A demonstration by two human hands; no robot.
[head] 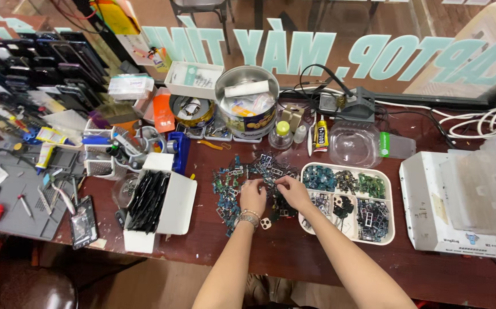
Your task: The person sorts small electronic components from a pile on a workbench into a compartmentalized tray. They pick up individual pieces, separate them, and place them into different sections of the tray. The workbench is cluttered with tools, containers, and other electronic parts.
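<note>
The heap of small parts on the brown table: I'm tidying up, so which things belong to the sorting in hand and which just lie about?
In use: left hand and right hand in the heap of small dark and teal parts; white divided tray.

Lying about: round metal tin, open white box of black strips, glue tube, clear plastic dome.

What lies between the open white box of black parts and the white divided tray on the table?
In the head view, a loose pile of small parts lies between the open white box and the divided tray. Left hand and right hand rest on it.
</note>
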